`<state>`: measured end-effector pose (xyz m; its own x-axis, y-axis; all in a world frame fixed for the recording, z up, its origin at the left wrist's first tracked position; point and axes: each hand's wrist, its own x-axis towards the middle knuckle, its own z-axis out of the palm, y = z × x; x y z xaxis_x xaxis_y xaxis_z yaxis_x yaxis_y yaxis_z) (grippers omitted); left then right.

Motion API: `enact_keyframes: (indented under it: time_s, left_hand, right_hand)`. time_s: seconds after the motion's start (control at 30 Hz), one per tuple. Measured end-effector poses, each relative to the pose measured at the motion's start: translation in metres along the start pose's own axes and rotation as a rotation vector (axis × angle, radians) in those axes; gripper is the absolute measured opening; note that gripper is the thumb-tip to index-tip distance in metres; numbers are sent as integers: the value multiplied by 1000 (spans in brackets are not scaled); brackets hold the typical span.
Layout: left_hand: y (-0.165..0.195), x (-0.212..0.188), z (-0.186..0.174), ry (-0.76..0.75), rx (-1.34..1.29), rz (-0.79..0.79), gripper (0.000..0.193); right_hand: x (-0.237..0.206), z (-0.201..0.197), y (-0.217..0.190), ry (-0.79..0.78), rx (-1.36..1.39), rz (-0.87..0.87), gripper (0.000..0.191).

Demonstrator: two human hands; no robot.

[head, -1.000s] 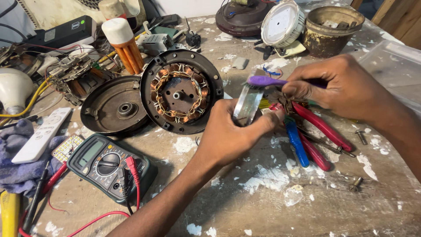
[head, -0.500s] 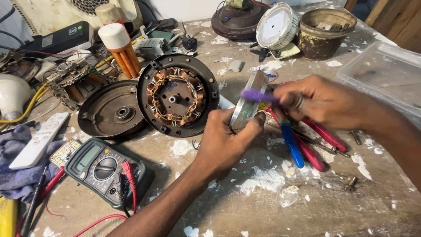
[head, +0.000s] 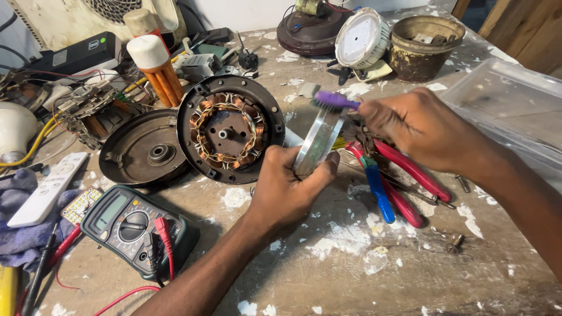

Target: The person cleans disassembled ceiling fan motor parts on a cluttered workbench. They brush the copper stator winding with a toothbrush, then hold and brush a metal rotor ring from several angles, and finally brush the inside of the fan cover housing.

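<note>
Raised since earlier, left hand grips metal ring; right hand grips purple brush.

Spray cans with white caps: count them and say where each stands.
2. One spray can stands behind the copper-wound stator; the other stands farther back, partly hidden by the first. More may be hidden in the clutter.

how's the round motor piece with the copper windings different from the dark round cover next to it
The motor piece with copper windings is tilted up, leaning on the dark cover, which lies flat on the table. The motor piece shows a ring of orange-brown coils round a central shaft; the cover is plain dark metal with only a hub at its middle. Both are round, dark-rimmed and of similar width, and neither hand touches them.
</note>
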<state>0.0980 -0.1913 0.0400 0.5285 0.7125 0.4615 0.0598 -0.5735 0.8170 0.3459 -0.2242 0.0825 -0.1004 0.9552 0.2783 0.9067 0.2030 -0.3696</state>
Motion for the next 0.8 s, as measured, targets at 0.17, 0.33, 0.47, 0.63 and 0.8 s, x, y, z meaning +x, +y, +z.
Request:
enact_keyframes:
  time_s: [0.17,0.33,0.47,0.63,0.8]
  left_hand:
    - [-2,-1,0,-13,-76,-101,33]
    - [-5,1,1,-4,-78,-78,36]
    - [-5,0,1,-25,-115,-58,38]
    - [-6,0,1,-24,-77,-71,34]
    - [-10,2,2,16,-86,-115,37]
  right_hand:
    - [0,12,-6,-90,150,-221,64]
    - [5,4,0,131,70,-195,65]
    - [8,-1,5,157,13,-89,69]
    - [2,0,0,-64,43,-49,69]
    - [4,1,-7,-40,64,-49,68]
